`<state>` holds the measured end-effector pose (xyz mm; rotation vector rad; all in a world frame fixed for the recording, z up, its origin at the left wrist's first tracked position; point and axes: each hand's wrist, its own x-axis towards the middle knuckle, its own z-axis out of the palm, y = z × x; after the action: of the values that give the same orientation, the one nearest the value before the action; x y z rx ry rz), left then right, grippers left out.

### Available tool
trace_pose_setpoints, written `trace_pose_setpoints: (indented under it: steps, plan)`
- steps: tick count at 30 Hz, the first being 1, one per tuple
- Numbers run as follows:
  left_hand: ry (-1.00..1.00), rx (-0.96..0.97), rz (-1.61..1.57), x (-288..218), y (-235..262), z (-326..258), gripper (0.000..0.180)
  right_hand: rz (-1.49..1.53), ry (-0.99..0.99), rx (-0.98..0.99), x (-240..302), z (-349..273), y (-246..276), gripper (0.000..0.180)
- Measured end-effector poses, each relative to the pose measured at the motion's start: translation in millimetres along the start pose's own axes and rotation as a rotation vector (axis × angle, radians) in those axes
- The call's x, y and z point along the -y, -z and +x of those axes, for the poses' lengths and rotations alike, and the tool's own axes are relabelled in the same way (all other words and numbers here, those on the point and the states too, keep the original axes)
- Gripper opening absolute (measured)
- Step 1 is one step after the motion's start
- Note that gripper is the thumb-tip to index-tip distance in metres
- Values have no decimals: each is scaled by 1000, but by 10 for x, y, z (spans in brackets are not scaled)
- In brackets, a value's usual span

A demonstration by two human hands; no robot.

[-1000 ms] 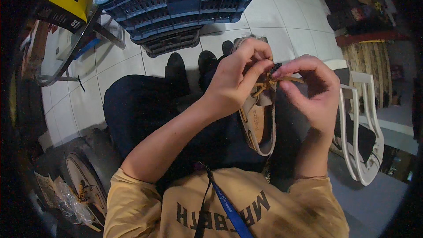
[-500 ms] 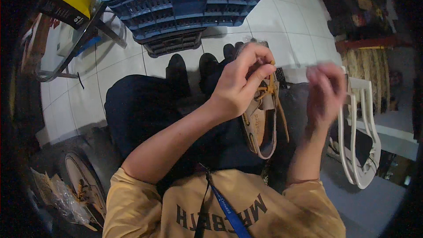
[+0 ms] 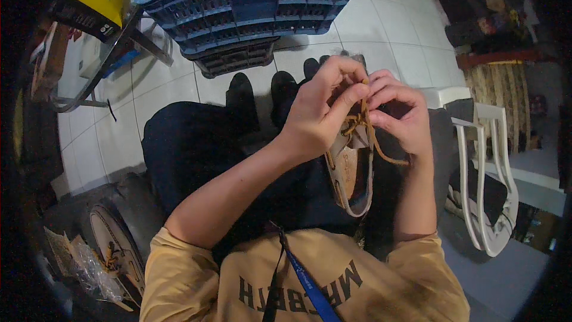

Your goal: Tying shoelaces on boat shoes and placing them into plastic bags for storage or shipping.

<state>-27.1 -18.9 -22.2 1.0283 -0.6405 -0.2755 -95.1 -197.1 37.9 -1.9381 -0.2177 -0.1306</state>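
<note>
Shoe (image 3: 342,180) was located over the dark trousers (image 3: 202,143), heel end toward the torso (image 3: 256,259). Left hand (image 3: 322,104) clamped the tan lace (image 3: 356,120) between thumb and forefinger. Right hand (image 3: 404,108) was just beside it, fingers bent; grip on the lace could not be determined. One lace end hung right of the shoe.

Shoe: one low, open-topped shoe (image 3: 341,194), grey-beige, with a pale rim around the heel
Shoe pose: over the lap, sole down, heel toward the wearer, toe pointing away and slightly left; front part mostly hidden
Insole: tan (image 3: 353,170), dark print on it, visible inside the heel half
Lace: yellow-brown cord (image 3: 359,118), crossed in a tangle at the shoe's throat, one strand pulled upward
Loose end: hangs along the right side, then curves outward right
Knot: cannot tell if tight
</note>
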Motion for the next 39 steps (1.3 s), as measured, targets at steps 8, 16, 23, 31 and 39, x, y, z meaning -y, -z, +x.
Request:
trace_pose_setpoints:
  steps: [8,16,23,31,39]
  plan:
    - [-26,2,-74,-32,15,19,14,-175,-91,-142,286,23,-162,15]
    - [197,225,-54,-314,247,153,18,-295,-153,-228,431,-47,-268,16]
    - [162,107,150,-463,978,448,37,-263,-124,-330,368,-123,-316,14]
    - [307,365,524,-951,515,193,14,-235,-103,-405,317,-158,-395,14]
    - [462,211,230,-560,340,56,17,-236,-99,-450,347,-175,-425,14]
